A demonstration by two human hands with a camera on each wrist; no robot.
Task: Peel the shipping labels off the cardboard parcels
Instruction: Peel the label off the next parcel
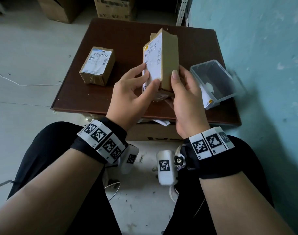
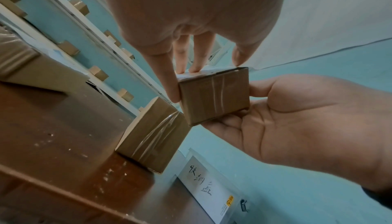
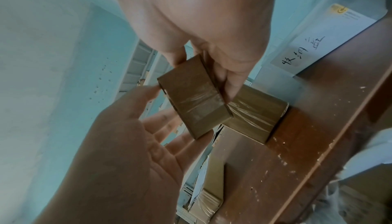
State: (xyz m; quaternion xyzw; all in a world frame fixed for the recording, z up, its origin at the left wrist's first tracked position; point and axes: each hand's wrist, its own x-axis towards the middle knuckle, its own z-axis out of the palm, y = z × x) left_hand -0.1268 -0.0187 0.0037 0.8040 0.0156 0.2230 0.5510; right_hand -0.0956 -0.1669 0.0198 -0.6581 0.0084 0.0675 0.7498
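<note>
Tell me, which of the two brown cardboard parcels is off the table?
The upright brown cardboard parcel, held between both hands with its white label facing left. The other labelled parcel lies flat on the dark brown table.

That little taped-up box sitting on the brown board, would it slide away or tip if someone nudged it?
The taped cardboard parcel lies on a broad face on the brown board, so it would probably slide rather than tip. Its glossy tape wrap may feel slippery. It looks stiff: its edges hold square. Its weight cannot be judged from the pictures.
</note>
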